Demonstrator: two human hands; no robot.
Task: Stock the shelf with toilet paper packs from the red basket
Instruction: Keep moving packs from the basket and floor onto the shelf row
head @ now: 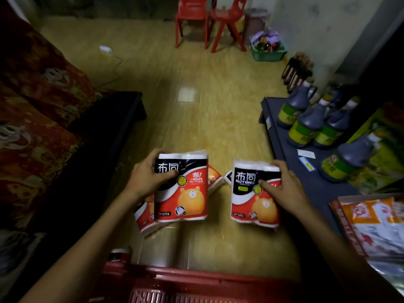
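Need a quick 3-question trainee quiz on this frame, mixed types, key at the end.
1. True or false: each hand holds one toilet paper pack.
2. Multiple choice: the dark bottles with green labels stand on A) the floor by the chairs, B) the dark shelf on the right, C) the red basket.
3. Fill in: each pack's label reads "2 ____".

Key:
1. True: the left hand grips the left pack; the right hand grips the right pack.
2. B
3. rolls
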